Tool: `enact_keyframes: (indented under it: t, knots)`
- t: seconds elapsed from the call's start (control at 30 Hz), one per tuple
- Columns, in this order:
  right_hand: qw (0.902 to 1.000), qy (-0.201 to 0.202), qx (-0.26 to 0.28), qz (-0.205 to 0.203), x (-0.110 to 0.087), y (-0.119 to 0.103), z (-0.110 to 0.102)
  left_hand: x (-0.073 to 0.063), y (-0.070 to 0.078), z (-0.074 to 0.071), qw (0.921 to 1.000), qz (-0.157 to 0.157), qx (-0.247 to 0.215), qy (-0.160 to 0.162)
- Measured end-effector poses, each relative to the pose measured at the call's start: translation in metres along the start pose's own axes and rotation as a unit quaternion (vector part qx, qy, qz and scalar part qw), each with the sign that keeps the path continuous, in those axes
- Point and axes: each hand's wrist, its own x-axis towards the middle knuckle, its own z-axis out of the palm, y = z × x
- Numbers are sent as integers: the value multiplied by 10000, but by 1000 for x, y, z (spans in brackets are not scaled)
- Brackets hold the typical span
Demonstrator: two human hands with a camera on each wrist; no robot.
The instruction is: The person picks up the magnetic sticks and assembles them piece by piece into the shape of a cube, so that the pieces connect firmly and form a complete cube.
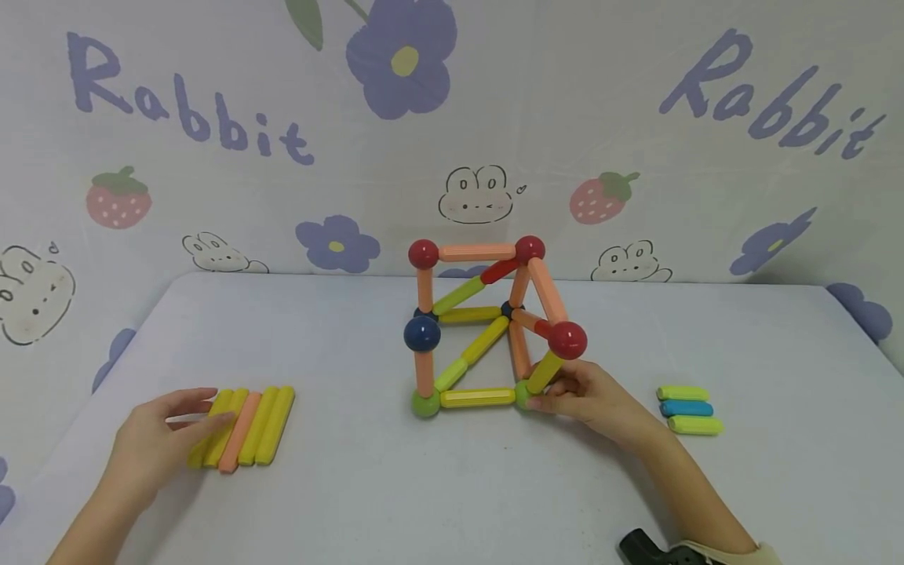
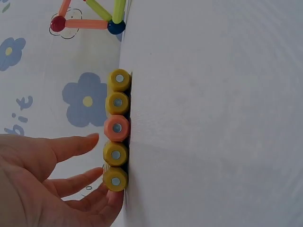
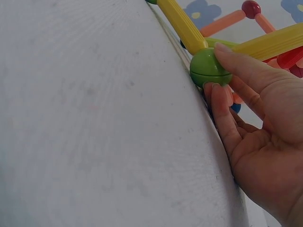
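Observation:
A frame of magnetic sticks and balls stands mid-table, with red balls (image 1: 530,249) on top and dark blue balls (image 1: 421,333) lower down. At its front right corner my right hand (image 1: 600,402) pinches a green ball (image 3: 204,66) between thumb and fingers. A yellow stick (image 1: 544,373) slants from that ball up to a red ball (image 1: 568,340). On the left, my left hand (image 1: 151,435) is over a row of magnetic sticks, yellow (image 1: 275,424) with one salmon stick (image 1: 238,431). Its fingers touch the leftmost stick; the thumb is apart from the row in the left wrist view.
Two short lime sticks (image 1: 695,426) and a blue stick (image 1: 687,408) lie to the right of my right hand. A black object (image 1: 646,548) is by the right forearm. A patterned cloth (image 1: 212,188) hangs behind the white table (image 1: 339,502).

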Motion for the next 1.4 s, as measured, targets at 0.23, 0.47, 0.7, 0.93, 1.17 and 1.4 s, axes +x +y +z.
enact_keyframes:
  t: [0.23, 0.47, 0.7, 0.93, 1.17, 1.4]
  knots:
    - [10000, 2, -23, 17, 1, 0, 0, 6, -2, -1, 9997, -163, -98, -158]
    - [10000, -18, 12, 63, 2, 0, 1, 10, -1, -3, 9993, -298, -166, -154]
    - [10000, 19, 5, 93, 2, 0, 1, 7, 8, -7, 9995, -193, -244, -51]
    - [10000, 43, -18, 79, 1, 1, 0, -3, 35, -5, 9978, 346, -557, 47]
    - [10000, 11, -31, -6, 1, 1, 0, -6, 63, 5, 9911, 490, -1227, -138]
    - [10000, 15, -44, -32, 1, 2, 0, -5, 90, 13, 9787, 730, -1899, -271]
